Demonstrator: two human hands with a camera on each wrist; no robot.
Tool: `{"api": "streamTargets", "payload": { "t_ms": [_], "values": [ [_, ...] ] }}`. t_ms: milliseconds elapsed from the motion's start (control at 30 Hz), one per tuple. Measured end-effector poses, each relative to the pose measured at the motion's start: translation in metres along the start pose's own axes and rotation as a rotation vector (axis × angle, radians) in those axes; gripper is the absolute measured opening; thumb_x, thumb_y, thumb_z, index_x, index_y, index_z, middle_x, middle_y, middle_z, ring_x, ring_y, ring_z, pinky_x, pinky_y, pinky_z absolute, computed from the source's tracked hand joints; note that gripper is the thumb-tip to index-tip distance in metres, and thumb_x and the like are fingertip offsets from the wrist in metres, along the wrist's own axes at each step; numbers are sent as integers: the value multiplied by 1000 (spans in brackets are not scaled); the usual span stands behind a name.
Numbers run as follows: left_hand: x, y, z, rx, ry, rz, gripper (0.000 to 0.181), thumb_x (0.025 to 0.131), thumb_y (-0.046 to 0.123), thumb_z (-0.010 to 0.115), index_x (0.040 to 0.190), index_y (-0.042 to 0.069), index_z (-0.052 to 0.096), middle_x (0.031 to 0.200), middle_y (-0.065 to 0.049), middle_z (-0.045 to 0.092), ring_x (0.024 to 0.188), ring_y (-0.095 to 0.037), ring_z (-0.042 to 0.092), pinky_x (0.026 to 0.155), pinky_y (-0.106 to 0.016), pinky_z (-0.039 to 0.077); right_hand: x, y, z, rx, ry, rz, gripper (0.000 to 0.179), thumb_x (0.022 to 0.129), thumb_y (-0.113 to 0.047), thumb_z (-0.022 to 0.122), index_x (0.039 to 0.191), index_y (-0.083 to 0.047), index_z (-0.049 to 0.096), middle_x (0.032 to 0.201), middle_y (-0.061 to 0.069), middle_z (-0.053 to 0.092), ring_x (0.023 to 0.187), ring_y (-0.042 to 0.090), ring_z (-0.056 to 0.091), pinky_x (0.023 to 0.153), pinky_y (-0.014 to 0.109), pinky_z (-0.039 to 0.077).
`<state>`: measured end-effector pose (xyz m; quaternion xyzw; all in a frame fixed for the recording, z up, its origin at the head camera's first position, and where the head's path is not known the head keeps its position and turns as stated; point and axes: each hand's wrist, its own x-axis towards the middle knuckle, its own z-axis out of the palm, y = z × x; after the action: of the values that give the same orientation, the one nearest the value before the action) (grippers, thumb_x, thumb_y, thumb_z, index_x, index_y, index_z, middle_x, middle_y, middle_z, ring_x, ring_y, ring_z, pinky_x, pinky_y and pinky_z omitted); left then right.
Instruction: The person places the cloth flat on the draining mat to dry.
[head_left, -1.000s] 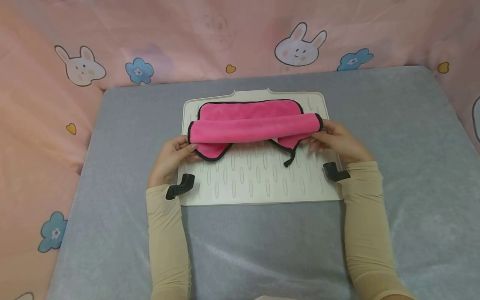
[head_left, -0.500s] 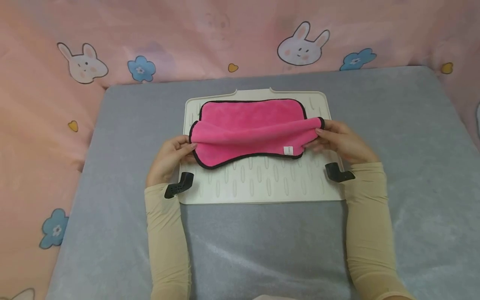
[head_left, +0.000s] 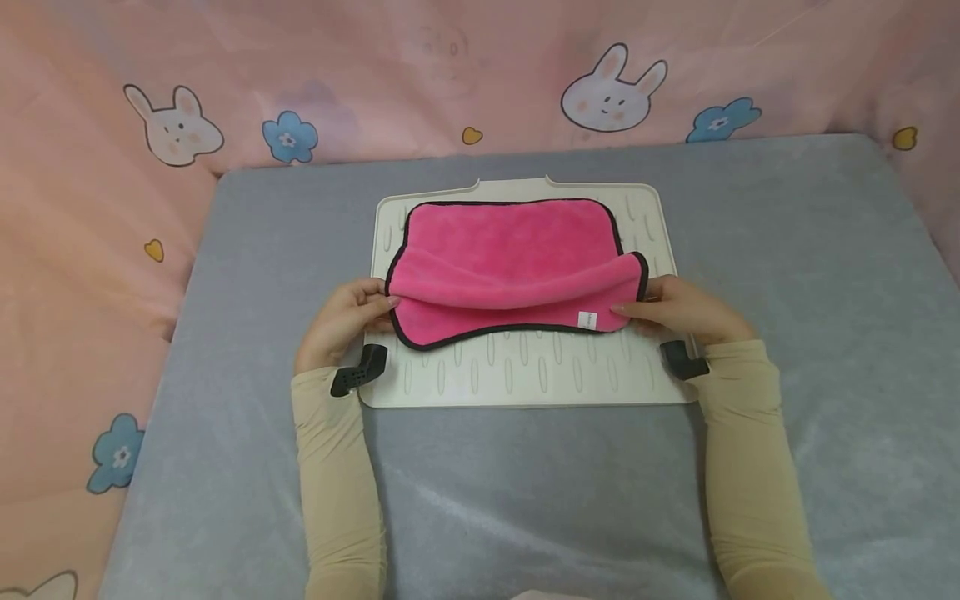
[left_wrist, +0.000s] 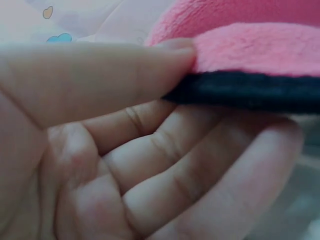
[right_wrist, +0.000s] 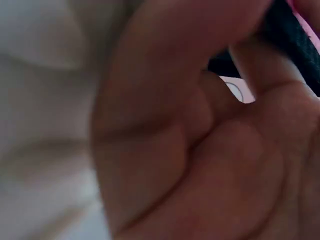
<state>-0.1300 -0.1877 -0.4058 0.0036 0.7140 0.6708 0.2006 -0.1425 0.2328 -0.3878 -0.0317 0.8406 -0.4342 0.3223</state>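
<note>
A pink plush towel (head_left: 510,233) with black edging lies over a cream ribbed tray (head_left: 480,379). Its near part bulges in a soft fold across the middle, and a small white label (head_left: 587,320) shows near the lower right corner. My left hand (head_left: 347,318) pinches the towel's left edge, thumb on top; in the left wrist view the fingers lie beneath the black edging (left_wrist: 250,92). At the opposite edge my right hand (head_left: 686,308) pinches the cloth with the thumb on top. The right wrist view is mostly palm, with a bit of black edging at upper right.
The tray rests on a table with a grey cloth (head_left: 540,492). A pink curtain (head_left: 375,75) printed with rabbits and flowers stands behind and to the left. Black wrist pieces (head_left: 362,369) sit at both cuffs of the beige sleeves (head_left: 337,483).
The rolled near part of the towel has opened out toward me, and its white label has come into view. Both hands have moved a little nearer, the right one more.
</note>
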Motion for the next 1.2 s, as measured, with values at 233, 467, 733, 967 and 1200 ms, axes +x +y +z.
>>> {"api": "streamTargets", "payload": {
  "t_ms": [233,467,733,967,1200],
  "values": [
    [-2,2,-1,80,-13,-17,16,96,3,51,102,-12,53,80,2,64,68,-9,65,69,-25,55,-5,0,0,-8,-27,-29,28,90,-19,66,94,9,64,71,6,62,61,14,58,57,25,50],
    [-1,1,0,113,-19,-32,18,96,3,51,103,-14,52,82,1,62,68,-8,65,69,-25,55,-9,3,0,-46,35,-33,30,86,-16,70,102,9,65,78,8,67,66,14,61,59,25,49],
    [-6,-2,1,133,-71,-96,17,95,1,50,101,-15,52,79,-2,66,67,-8,65,65,-23,55,-13,10,7,-12,19,-31,38,83,-9,71,109,10,53,76,8,65,65,16,62,62,26,49],
    [-14,-7,4,197,-123,-136,12,93,1,55,94,-10,53,74,-4,65,62,-9,63,65,-23,54,-22,18,7,10,3,0,30,82,-11,73,98,10,60,69,5,64,61,12,60,56,24,47],
    [-21,-6,8,212,-168,-154,7,92,-2,54,88,-6,50,69,-1,61,59,-10,63,64,-25,55,-31,21,8,111,-73,16,22,82,-10,72,90,8,63,67,7,63,59,12,60,58,24,52]
  ]
}}
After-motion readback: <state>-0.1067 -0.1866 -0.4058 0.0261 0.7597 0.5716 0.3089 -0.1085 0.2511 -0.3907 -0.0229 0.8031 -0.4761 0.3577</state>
